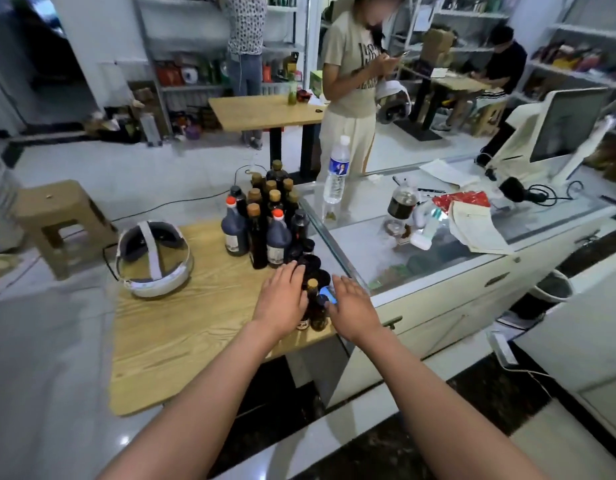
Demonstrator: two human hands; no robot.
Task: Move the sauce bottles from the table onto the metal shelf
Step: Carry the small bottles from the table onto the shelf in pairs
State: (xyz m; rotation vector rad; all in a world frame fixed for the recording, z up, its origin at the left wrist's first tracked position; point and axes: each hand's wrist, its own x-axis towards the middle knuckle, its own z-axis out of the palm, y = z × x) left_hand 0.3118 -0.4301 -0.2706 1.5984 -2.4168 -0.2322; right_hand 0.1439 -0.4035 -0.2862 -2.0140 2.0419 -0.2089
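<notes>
Roughly eighteen dark glass sauce bottles [270, 220] crowd the right edge of the pale wooden table [182, 327], though blur makes the count uncertain. Both forearms reach forward, palms turned inward. The left hand [282, 299] and right hand [351, 306] have fingers spread and loosely flat, flanking the nearest gold-capped brown bottle [313, 306] between them; the left fingers seem to touch neighbouring caps. A white headset [154, 261] lies left of the hands.
</notes>
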